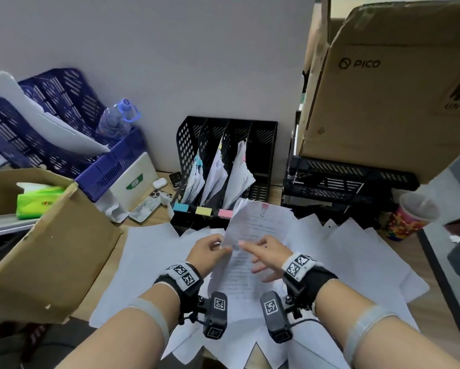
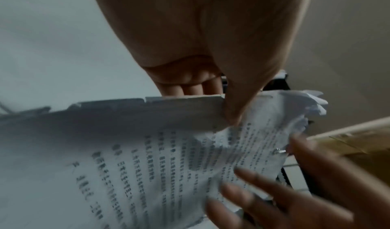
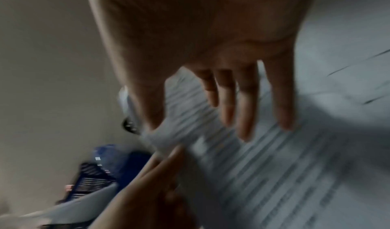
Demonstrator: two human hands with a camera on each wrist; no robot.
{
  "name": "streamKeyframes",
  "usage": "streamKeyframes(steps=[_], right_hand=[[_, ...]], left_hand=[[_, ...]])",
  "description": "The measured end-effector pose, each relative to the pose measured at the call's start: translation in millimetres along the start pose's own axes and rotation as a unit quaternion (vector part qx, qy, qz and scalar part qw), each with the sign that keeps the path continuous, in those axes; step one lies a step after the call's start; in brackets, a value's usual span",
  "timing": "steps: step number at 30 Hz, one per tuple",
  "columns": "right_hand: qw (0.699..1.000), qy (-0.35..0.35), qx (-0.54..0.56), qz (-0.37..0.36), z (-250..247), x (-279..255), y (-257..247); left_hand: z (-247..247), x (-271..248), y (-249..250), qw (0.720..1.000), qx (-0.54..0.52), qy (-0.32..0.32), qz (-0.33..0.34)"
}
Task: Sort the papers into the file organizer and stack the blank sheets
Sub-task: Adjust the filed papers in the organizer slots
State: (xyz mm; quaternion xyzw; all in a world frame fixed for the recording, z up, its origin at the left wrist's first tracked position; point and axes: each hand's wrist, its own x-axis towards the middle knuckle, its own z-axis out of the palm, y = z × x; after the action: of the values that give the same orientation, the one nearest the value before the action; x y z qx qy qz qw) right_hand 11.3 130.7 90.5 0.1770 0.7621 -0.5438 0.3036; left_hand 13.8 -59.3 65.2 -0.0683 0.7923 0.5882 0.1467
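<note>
White printed sheet (image 1: 246, 235), crumpled, dense with lines of black text, clipped at its far corner by a pink paper clip (image 1: 264, 209); raised over loose blank sheets (image 1: 356, 251) on the desk, just before the black perforated file organizer (image 1: 260, 145). Left hand (image 1: 207, 249) pinching the sheet's left edge between thumb and curled fingers. Right hand (image 1: 268, 255) spread, fingers straight, over the printed face. Clipped bundles upright in three organizer compartments, labelled blue, yellow, pink.

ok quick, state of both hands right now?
Left hand: pinching the left edge of the printed sheet, thumb on top.
Right hand: open, fingers spread straight over the same sheet, gripping nothing.
</note>
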Motion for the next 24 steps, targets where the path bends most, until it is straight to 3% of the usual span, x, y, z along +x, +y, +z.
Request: streamKeyframes(steps=[1, 3, 7, 9, 12, 15, 20, 22, 24], right_hand=[[0.999, -0.037, 0.013, 0.002, 6.3, -2.1, -8.3], [0.998, -0.033, 0.045, 0.002, 17.1, 0.8, -20.4], [0.982, 0.124, 0.14, -0.002, 8.2, 8.3, -41.0], [0.979, 0.191, 0.061, -0.016, -3.3, 4.7, -48.9], [0.97, 0.241, 0.016, -0.026, -18.9, 4.5, -57.9], [0.957, 0.281, 0.038, -0.062, -24.9, -0.7, -67.5], [0.958, 0.273, 0.043, -0.077, -33.5, -10.9, -81.3], [0.958, 0.272, 0.043, -0.076, -34.1, -14.4, -87.7], [0.96, 0.264, 0.036, -0.087, -31.3, -20.2, -96.6]], left_hand=[[3.5, 4.3, 6.6, 0.999, 0.012, -0.021, 0.032], [9.9, 10.7, 22.7, 0.995, 0.033, -0.064, 0.068], [9.5, 29.8, 48.6, 0.983, 0.022, -0.159, 0.09], [4.1, 41.7, 58.7, 0.976, 0.037, -0.194, 0.09], [-0.2, 66.2, 69.1, 0.981, 0.077, -0.144, 0.107], [-1.4, 96.6, 64.9, 0.971, 0.206, -0.081, 0.09], [-0.7, 127.8, 58.5, 0.916, 0.381, -0.125, 0.029], [-1.9, 132.2, 61.4, 0.919, 0.374, -0.121, 0.023], [-5.8, 137.5, 61.6, 0.942, 0.319, -0.103, 0.03]])
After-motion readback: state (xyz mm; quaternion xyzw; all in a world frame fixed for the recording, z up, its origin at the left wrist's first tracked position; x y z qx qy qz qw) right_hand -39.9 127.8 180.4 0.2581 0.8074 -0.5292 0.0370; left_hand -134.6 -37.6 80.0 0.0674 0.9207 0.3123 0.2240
